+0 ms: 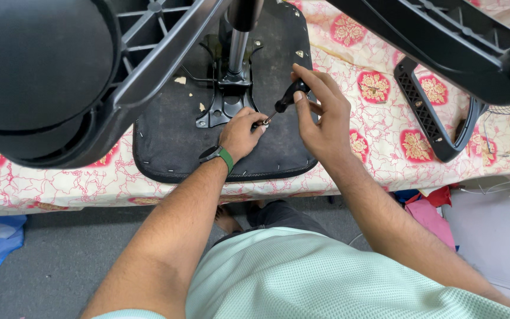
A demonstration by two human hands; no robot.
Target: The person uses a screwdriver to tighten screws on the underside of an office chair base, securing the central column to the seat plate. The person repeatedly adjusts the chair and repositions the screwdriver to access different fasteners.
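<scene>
A: Hands first. Right hand (320, 115)?

B: Clamped round the black handle of a screwdriver (287, 99). Fingers wrapped, thumb on top.

A: Left hand (242, 133)?

B: Fingertips pinched together at the tool's tip, right where it meets the seat underside (166, 130). Something small may be held there, too tiny to tell. Watch with green strap (218, 156) on that wrist.

A: Tool axis?

B: Slanted. Handle up and to the person's right, tip down and to the left, landing just beside the black mounting plate (222, 106). So the tip end belongs to the left hand, the handle end to the right; the two hands sit close, nearly touching.

A: Surroundings?

B: Seat lies upside down on a table with a floral cloth (385, 118). Chrome gas cylinder (237, 50) rises from the plate. Chair base (60, 77) looms top left, armrest (429, 112) lies to the right, well apart.
</scene>
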